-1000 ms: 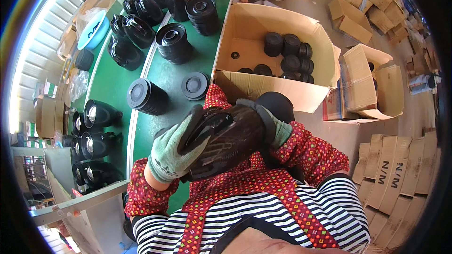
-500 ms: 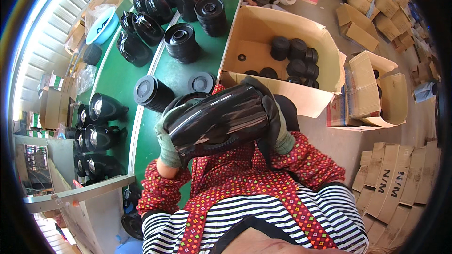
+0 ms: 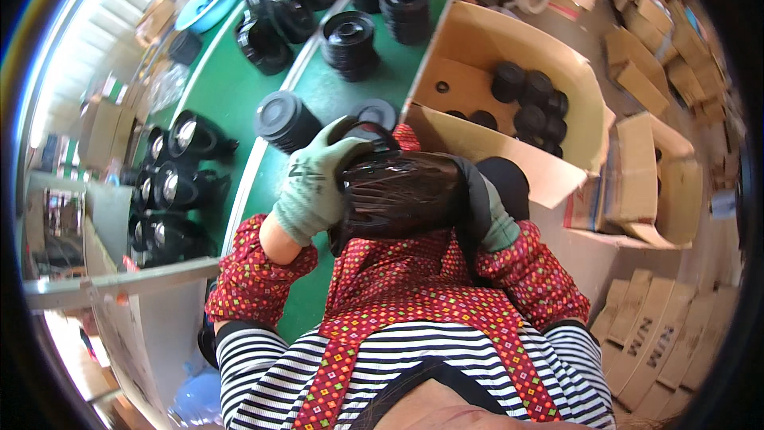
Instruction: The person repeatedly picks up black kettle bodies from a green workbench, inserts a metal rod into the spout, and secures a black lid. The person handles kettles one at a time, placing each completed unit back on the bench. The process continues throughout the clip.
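In front of my chest I hold a glossy black jug (image 3: 406, 197) on its side, its curved handle (image 3: 380, 134) on the far side. My left hand (image 3: 312, 189), in a pale green glove, is closed on the jug's left end, with thumb and fingers near the handle. At the other end my right hand (image 3: 484, 205), in a grey-green glove with dark fingers, is wrapped round the jug. Just beyond my left hand are a stack of black round lids (image 3: 282, 118) and a flat black lid (image 3: 376, 113), partly hidden by the handle.
The green table (image 3: 231, 99) bears more black jugs (image 3: 263, 44) at the back and several lying at the left (image 3: 171, 183). Lid stacks (image 3: 350, 44) stand behind. To the right, an open carton (image 3: 454, 123) holds black round parts; flattened cartons (image 3: 652, 342) lie lower right.
My left hand has shifted from under the jug's left end to its top, near the handle. The jug has turned and lies more level. The whole view has shifted slightly.
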